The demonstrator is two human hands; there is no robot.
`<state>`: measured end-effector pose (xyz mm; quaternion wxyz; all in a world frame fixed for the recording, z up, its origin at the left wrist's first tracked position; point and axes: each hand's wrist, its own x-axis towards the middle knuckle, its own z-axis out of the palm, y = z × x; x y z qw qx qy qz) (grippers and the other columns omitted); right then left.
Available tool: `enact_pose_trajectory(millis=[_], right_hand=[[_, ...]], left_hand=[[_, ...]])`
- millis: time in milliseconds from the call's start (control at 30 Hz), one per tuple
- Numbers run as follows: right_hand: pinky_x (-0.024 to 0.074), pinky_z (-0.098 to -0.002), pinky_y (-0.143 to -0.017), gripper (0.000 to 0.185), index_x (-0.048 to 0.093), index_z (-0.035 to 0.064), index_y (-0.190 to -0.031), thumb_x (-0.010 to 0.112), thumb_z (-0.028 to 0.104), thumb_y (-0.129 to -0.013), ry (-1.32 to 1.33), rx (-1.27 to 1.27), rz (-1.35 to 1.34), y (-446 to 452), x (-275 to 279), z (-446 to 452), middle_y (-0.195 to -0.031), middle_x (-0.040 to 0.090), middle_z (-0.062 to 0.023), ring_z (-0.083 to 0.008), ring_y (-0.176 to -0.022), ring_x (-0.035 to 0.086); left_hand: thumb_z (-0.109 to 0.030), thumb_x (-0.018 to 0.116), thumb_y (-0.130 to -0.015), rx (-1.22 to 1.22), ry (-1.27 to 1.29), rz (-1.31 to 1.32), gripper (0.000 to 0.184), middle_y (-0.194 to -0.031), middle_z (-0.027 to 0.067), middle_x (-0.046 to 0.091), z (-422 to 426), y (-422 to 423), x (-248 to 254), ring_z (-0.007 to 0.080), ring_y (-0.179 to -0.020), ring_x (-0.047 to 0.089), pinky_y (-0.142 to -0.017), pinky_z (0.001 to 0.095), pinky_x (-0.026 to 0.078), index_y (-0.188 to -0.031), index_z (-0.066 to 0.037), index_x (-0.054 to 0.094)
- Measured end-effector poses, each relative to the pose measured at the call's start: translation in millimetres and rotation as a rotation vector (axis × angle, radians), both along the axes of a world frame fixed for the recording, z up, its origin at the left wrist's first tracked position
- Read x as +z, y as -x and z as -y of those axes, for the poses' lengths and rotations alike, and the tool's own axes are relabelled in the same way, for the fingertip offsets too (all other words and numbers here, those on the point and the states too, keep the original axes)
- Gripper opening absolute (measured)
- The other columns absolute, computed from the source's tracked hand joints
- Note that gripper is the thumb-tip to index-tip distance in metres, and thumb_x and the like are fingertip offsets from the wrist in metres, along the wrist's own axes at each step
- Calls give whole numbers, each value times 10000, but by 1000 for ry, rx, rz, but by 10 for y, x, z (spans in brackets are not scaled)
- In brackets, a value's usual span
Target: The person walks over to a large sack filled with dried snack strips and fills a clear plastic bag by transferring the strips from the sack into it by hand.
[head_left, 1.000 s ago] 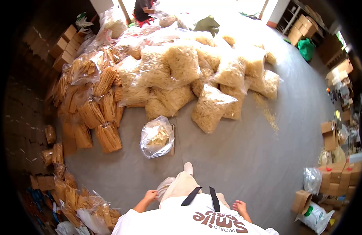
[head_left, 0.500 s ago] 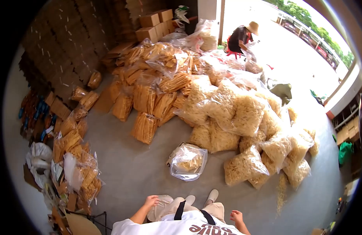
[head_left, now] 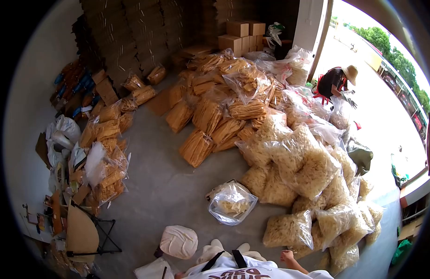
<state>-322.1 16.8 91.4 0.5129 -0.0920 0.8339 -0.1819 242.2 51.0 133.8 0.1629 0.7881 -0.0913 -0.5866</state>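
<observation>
Way out left of my hands there's a tan folding chair (head_left: 82, 232), with bagged brown bundles (head_left: 110, 160) heaped past it. Next comes a decent lane of bare floor (head_left: 152, 186), running forward to the big brown heap (head_left: 208, 116). A cream padded seat (head_left: 178, 242) pinches the near end, close to my left side. Can't tell what my left hand's doing, it's out of sight. The open clear bag (head_left: 232, 203) of pale strips sits ahead, between my hands. My right hand (head_left: 287, 255) has its fingers curled, right by the stuffed bags (head_left: 289, 229), so it's tight there.
</observation>
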Motion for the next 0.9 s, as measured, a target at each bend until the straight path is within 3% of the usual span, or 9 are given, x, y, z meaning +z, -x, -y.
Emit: enact_pose_trajectory(millis=[233, 367, 433, 667, 767, 800, 833, 867, 900], right_hand=[[505, -301, -485, 193, 621, 40, -958, 513, 57, -799, 139, 177, 85, -114, 271, 1061, -663, 562, -46, -139, -530, 544], [484, -287, -500, 192, 638, 55, -956, 540, 117, -804, 233, 541, -142, -458, 325, 1552, -746, 620, -46, -158, -631, 595], [499, -299, -706, 228, 674, 126, -937, 554, 137, -743, 259, 702, -209, -652, 502, 1807, -882, 665, -92, -202, -775, 641], [485, -363, -772, 219, 687, 168, -840, 500, 137, -731, 307, 1115, -217, -781, 368, 2432, -884, 639, -130, -301, -858, 608], [486, -380, -767, 219, 686, 164, -839, 496, 167, -730, 244, 1191, -238, -670, 354, 2608, -877, 636, -136, -315, -843, 606], [485, -397, -760, 218, 681, 145, -818, 485, 183, -729, 333, 1179, -243, -592, 293, 2626, -849, 630, -155, -330, -827, 603], [483, -410, -760, 216, 675, 122, -791, 474, 176, -733, 188, 1258, -300, -531, 166, 2709, -818, 625, -172, -338, -830, 600], [489, -386, -728, 199, 673, 124, -843, 601, 147, -659, 243, 1274, -402, -481, 35, 2720, -853, 633, -144, -318, -809, 606], [471, -430, -742, 199, 666, 93, -743, 480, 160, -718, 406, 1267, -312, -485, 333, 2780, -793, 619, -182, -364, -805, 583]], left_hand=[[-249, 590, -788, 197, 100, -160, 298, -962, 128, 561, -186, 240, -62, 245, -765, 559, -649, 390, 473, -1056, -128, 542], [-287, 615, -796, 459, 94, -170, 369, -1048, 140, 553, -571, -82, -239, 252, -838, 558, -710, 402, 477, -1125, -146, 524], [-307, 627, -801, 574, 101, -161, 406, -1090, 147, 549, -903, -295, -321, 255, -875, 558, -741, 408, 479, -1160, -154, 515], [-260, 589, -814, 741, 38, 73, 353, -1024, 136, 584, -840, 210, 46, 234, -856, 579, -718, 361, 480, -1124, -96, 547], [-240, 573, -819, 727, 36, 30, 335, -995, 131, 599, -845, 852, 65, 226, -847, 588, -708, 341, 480, -1108, -71, 560], [-233, 568, -821, 706, 48, 4, 329, -986, 130, 604, -850, 1110, 70, 223, -844, 591, -705, 334, 480, -1103, -63, 565], [-226, 562, -823, 663, 76, -21, 324, -976, 128, 609, -893, 1371, 70, 220, -842, 594, -701, 328, 481, -1098, -55, 569], [-220, 557, -825, 525, 150, -13, 319, -967, 127, 614, -954, 1626, 69, 217, -839, 597, -698, 321, 481, -1093, -46, 574], [-213, 551, -827, 283, 289, 61, 315, -957, 125, 619, -1075, 1872, 32, 214, -836, 600, -695, 314, 481, -1088, -38, 578]])
